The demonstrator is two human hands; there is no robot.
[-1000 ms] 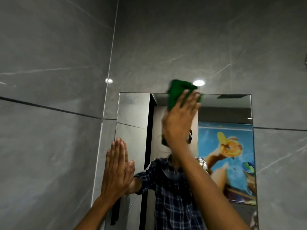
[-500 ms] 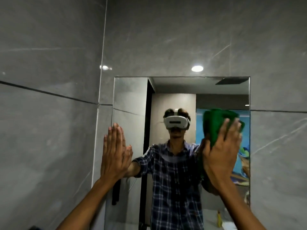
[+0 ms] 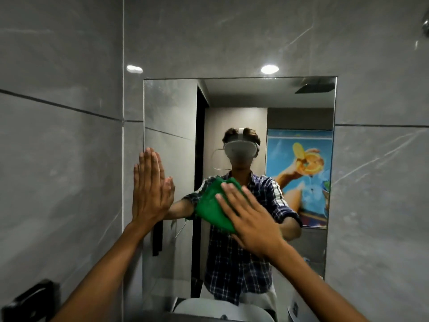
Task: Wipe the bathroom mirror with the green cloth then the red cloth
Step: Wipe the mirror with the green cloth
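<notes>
Since half a second ago, the green cloth [image 3: 214,205] has slid from the mirror's right side, beside the reflected poster, down and left to the middle of the glass, and the view has tipped lower so more of the mirror's foot shows. Bunched and creased, bright green, the cloth lies pressed flat against the mirror [image 3: 170,108] under the right hand [image 3: 249,220], whose fingers are spread wide over it rather than curled around it; the cloth pokes out above and to the left of the fingertips. It covers the reflected chest of the person in a dark checked shirt and white headset. The left hand [image 3: 150,187] stays where it was, open and flat with fingers together, palm against the mirror's left edge where glass meets wall, well apart from the cloth. Both bare forearms reach up from the bottom of the view and hide part of the lower glass. Reflected at the right is a blue poster [image 3: 301,177] with an orange drink. Grey marbled wall tiles [image 3: 58,159] surround the frameless mirror, with two bright ceiling-light glints above it. A dark fixture [image 3: 30,300] sits low on the left wall, and a white basin rim [image 3: 222,310] shows below.
</notes>
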